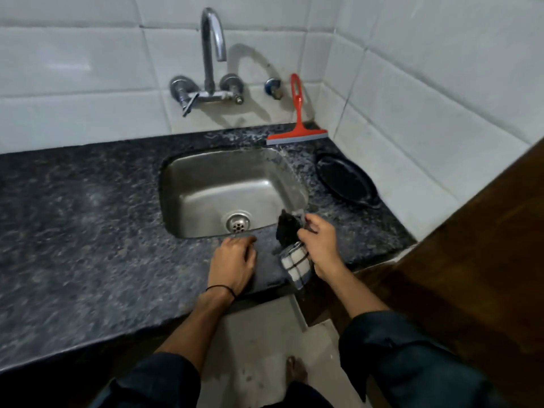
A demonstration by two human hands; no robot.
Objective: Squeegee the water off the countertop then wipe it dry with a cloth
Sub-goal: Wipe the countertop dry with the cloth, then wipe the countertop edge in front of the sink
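Note:
A red squeegee (298, 125) leans upright against the white tiled wall behind the sink, its blade resting on the dark speckled granite countertop (88, 231). My right hand (319, 245) is closed on a bunched checked cloth (295, 265), white and dark, held just above the counter's front edge at the sink's near right corner. A darker part of the cloth sticks up over the sink rim. My left hand (234, 262) rests palm down on the counter in front of the sink, fingers slightly spread, holding nothing.
A steel sink (206, 184) with a drain is set into the counter, with a chrome tap (212, 54) on the wall above. A black oval plate (347, 181) lies right of the sink. A brown wooden panel (471, 245) stands at the right.

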